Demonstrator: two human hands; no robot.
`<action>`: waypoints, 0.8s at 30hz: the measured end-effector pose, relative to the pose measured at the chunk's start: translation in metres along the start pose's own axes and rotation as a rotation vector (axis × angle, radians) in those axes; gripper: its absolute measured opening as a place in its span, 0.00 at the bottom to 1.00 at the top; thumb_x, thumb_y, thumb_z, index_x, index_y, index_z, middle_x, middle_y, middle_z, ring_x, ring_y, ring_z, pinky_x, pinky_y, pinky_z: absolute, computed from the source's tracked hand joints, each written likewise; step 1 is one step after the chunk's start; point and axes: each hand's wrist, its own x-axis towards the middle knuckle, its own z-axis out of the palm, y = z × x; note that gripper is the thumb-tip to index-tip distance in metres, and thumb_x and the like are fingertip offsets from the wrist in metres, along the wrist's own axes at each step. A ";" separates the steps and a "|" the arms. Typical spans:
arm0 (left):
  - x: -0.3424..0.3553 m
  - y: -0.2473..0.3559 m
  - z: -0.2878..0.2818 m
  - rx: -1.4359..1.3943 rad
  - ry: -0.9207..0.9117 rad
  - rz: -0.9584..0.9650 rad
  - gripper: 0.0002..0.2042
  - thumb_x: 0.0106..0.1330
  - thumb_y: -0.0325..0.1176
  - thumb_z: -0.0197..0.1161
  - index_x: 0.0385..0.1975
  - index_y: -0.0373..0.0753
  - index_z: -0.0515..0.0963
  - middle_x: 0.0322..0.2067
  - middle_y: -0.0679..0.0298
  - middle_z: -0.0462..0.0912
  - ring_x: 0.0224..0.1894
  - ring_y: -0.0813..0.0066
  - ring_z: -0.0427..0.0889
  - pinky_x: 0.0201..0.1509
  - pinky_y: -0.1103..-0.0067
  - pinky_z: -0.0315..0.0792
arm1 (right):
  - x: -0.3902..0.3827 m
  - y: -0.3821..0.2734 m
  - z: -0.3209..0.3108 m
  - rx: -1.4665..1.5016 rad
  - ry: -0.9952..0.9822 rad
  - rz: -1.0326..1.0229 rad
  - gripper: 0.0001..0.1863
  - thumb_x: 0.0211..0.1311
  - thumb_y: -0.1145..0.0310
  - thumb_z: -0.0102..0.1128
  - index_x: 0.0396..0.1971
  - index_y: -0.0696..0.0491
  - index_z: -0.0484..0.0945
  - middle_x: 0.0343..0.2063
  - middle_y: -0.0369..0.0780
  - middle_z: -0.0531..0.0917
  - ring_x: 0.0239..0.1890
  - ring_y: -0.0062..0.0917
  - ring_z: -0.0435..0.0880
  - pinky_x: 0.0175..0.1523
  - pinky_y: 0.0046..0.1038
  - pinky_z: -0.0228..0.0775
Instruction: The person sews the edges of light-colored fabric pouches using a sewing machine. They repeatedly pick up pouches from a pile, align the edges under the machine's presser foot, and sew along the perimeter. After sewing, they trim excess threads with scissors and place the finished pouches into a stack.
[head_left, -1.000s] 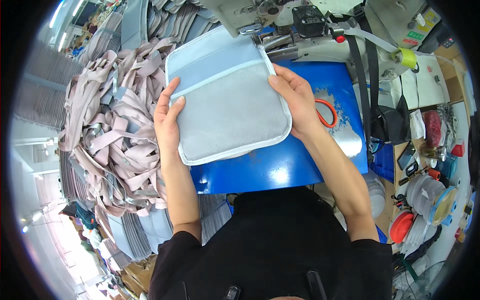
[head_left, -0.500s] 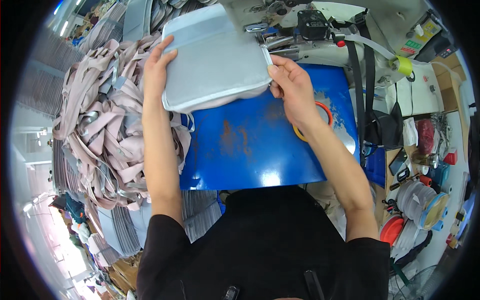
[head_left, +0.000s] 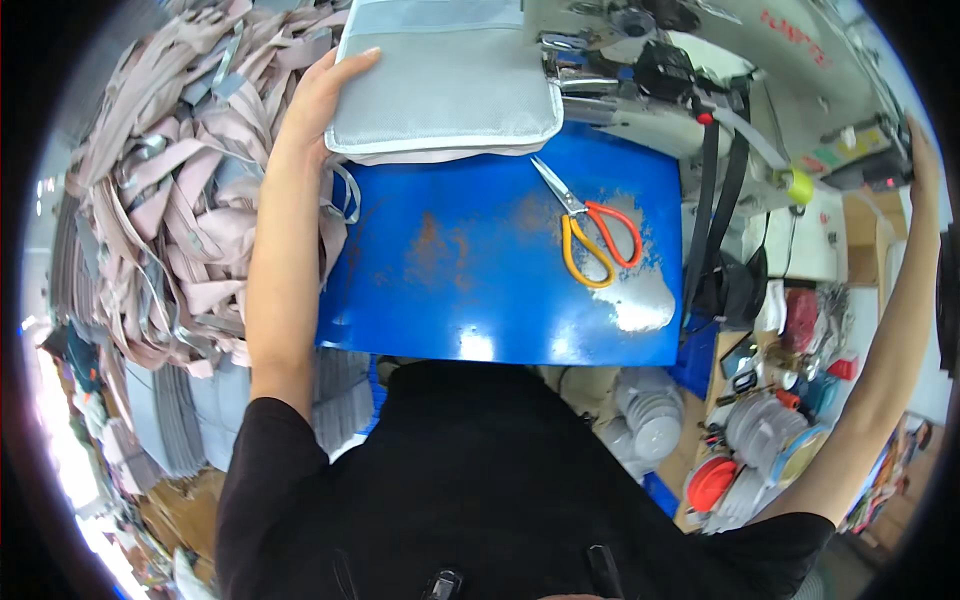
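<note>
A flat grey fabric case (head_left: pixel 450 85) with pale edging lies at the sewing machine's (head_left: pixel 830 65) needle area. My left hand (head_left: pixel 325 95) grips its left edge, the thumb on top and the other fingers mostly hidden underneath. Far to the right, my right hand (head_left: pixel 922 155) is at the control box (head_left: pixel 875 170) on the machine; its fingers are small and partly out of sight. Scissors (head_left: pixel 575 210) with one red and one yellow handle loop rest on the blue work surface (head_left: pixel 400 290), blades slightly apart.
A large heap of pinkish-grey fabric strips (head_left: pixel 190 190) fills the left side, above stacked grey panels (head_left: pixel 165 415). Black straps (head_left: pixel 705 190) hang from the machine. At the right, a side table carries spools (head_left: pixel 760 430) and a red lid (head_left: pixel 711 484).
My right hand has let go of the case's right edge and swung out to the control box. The scissors have come into full view. My left hand stays on the case; the view has shifted.
</note>
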 end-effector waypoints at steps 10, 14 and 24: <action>-0.040 -0.135 -0.053 0.308 0.275 -0.044 0.22 0.64 0.28 0.71 0.57 0.29 0.77 0.48 0.55 0.87 0.46 0.70 0.87 0.53 0.74 0.79 | -0.076 0.042 0.037 0.587 0.128 -0.245 0.23 0.80 0.64 0.46 0.67 0.61 0.73 0.64 0.46 0.78 0.61 0.32 0.80 0.69 0.34 0.70; -0.048 -0.152 -0.067 0.331 0.334 -0.006 0.21 0.64 0.25 0.69 0.57 0.29 0.77 0.47 0.55 0.88 0.46 0.70 0.87 0.53 0.74 0.79 | -0.118 0.035 0.037 0.359 0.309 -0.264 0.23 0.82 0.63 0.46 0.66 0.61 0.74 0.63 0.47 0.78 0.62 0.35 0.80 0.67 0.34 0.70; -0.054 -0.148 -0.065 0.345 0.335 -0.004 0.21 0.64 0.26 0.69 0.57 0.30 0.77 0.47 0.56 0.88 0.47 0.70 0.87 0.53 0.74 0.78 | -0.479 -0.020 0.217 -0.225 -0.857 -0.583 0.39 0.51 0.67 0.80 0.65 0.52 0.74 0.42 0.46 0.83 0.39 0.34 0.87 0.45 0.32 0.79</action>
